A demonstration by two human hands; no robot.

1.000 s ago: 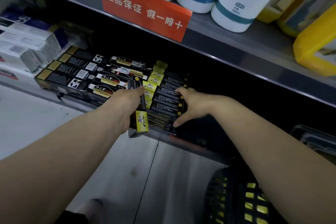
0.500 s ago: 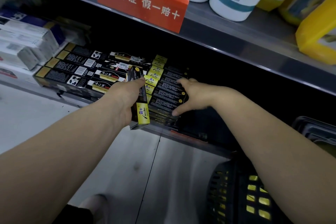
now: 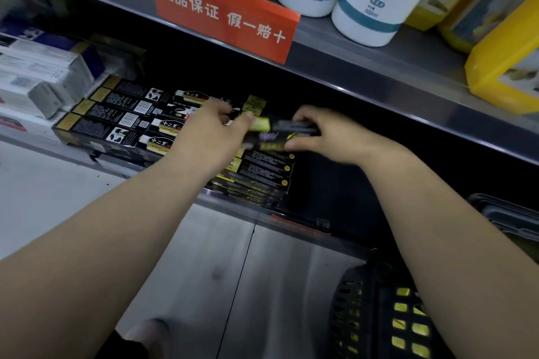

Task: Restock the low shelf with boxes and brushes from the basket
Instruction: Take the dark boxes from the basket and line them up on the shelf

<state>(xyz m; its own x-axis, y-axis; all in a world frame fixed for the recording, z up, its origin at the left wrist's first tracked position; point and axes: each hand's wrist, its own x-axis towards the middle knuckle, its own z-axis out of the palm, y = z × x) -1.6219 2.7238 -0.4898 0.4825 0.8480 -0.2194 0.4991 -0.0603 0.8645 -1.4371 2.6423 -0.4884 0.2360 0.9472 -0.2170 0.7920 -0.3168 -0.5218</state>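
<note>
Both hands hold one black-and-yellow box [image 3: 275, 125] level over the stack of matching boxes [image 3: 259, 172] at the front edge of the low shelf [image 3: 294, 220]. The left hand [image 3: 210, 137] pinches its left end, the right hand [image 3: 320, 137] has its fingers curled round the right end. Dark open room lies on the shelf to the right of the stack. The held box is blurred; its print cannot be read. The basket [image 3: 361, 309] is cut off at the lower right. An orange sign [image 3: 224, 11] on the upper shelf edge reads "正品保证 假一赔十"; a white bottle [image 3: 370, 0] above it reads "500ml".
</note>
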